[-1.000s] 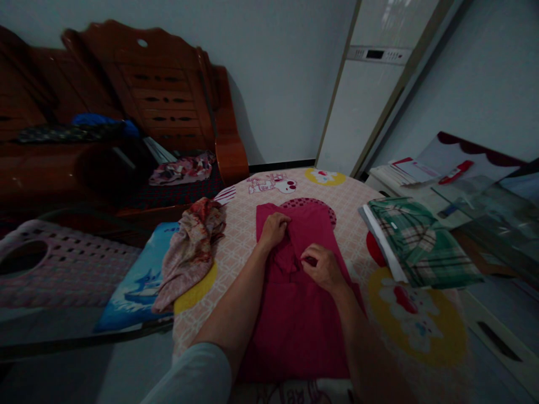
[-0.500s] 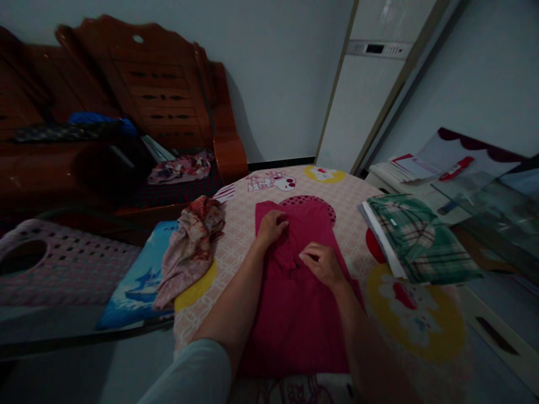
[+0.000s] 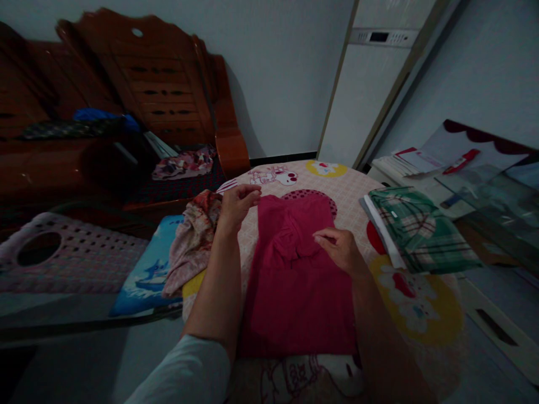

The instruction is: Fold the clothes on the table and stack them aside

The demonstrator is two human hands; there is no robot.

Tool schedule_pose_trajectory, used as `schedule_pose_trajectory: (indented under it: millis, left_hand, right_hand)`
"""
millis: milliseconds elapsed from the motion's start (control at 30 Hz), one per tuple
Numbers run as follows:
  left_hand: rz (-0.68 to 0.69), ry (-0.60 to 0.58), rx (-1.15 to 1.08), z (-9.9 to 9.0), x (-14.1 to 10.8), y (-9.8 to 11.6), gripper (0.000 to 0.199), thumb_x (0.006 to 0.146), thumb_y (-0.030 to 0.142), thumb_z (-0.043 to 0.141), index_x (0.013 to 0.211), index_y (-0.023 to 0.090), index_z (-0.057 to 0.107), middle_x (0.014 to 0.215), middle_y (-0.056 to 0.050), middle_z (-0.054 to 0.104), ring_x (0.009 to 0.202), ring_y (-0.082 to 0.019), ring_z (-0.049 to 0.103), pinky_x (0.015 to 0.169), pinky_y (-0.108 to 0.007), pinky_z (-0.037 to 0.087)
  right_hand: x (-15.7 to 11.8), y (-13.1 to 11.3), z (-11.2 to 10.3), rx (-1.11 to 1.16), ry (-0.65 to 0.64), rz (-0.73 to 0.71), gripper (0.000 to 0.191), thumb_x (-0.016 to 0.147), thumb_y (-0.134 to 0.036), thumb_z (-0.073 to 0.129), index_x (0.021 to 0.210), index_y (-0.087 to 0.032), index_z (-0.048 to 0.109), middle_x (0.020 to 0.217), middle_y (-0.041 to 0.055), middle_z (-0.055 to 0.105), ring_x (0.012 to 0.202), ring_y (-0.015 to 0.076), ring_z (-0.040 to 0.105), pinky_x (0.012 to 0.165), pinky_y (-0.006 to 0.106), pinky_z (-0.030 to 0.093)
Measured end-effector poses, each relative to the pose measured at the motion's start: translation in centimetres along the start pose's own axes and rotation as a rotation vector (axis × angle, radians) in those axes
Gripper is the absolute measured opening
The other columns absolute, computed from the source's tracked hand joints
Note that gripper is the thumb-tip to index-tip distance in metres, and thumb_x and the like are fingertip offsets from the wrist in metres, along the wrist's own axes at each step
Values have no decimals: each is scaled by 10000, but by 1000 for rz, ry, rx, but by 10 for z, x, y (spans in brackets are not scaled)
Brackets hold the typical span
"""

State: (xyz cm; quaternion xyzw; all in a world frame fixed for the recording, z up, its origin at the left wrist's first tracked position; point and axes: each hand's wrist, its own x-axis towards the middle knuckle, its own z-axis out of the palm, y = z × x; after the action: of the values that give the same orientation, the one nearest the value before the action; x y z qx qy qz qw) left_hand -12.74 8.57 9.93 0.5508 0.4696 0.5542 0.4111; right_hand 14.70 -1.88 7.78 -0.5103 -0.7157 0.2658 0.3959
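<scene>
A magenta garment lies folded into a long shape on the round table, its upper middle bunched and wrinkled. Beside its top left corner is my left hand, raised, with loosely bent fingers slightly apart and no cloth visible in them. My right hand hovers over the garment's right edge, thumb and fingertips pressed together, with no cloth seen between them. At the right of the table lies a folded green plaid cloth on white and grey cloth. A crumpled floral cloth rests at the left edge.
The patterned tablecloth covers the round table. Left of it are a blue printed item and a pink woven basket. A wooden bench stands behind, and a glass-topped cabinet is on the right.
My left hand has moved left and up, off the garment's upper part to beside its corner. My right hand has shifted slightly right and up. The view has tilted a little.
</scene>
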Motion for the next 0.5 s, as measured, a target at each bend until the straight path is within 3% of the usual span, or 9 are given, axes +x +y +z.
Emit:
schedule_pose_trajectory:
  millis: [100, 167, 300, 367, 500]
  left_hand:
    - [65, -185, 261, 7, -19, 13, 250, 765, 364, 608, 769, 128, 690, 665, -8, 642, 636, -122, 570, 633, -234, 463]
    - [103, -386, 473, 12, -38, 16, 229, 787, 330, 588, 706, 137, 682, 612, 9, 622, 607, -118, 554, 604, -215, 428]
    - [146, -778, 714, 16, -86, 10, 140, 801, 241, 607, 837, 193, 733, 791, 9, 724, 731, -140, 625, 682, -218, 436]
    - [172, -832, 793, 17, -108, 2, 180, 782, 224, 653, 943, 222, 733, 956, -10, 741, 874, -175, 650, 777, -243, 454]
    - [226, -761, 924, 22, -133, -16, 358, 733, 190, 715, 1088, 212, 677, 1154, -66, 689, 1065, -226, 614, 903, -289, 448]
  right_hand:
    - [-9, -12, -24, -76, -17, 11, 187, 855, -273, 594, 928, -191, 746, 919, 65, 751, 831, 203, 685, 748, 307, 521]
    - [-22, -7, -30, -167, -89, 17, 172, 838, -243, 607, 938, -195, 738, 924, 65, 744, 840, 203, 679, 767, 315, 518]
    - [-57, 26, -17, -405, -176, -37, 243, 807, -227, 661, 1043, -189, 706, 1060, 108, 708, 1015, 246, 641, 939, 399, 475]
    - [-73, 42, -5, -487, -163, -71, 321, 813, -210, 656, 1133, -187, 669, 1144, 130, 671, 1109, 260, 603, 998, 427, 441]
    - [-82, 51, 9, -587, -183, -126, 384, 772, -147, 675, 1154, -171, 639, 1166, 137, 640, 1168, 264, 555, 1027, 410, 410]
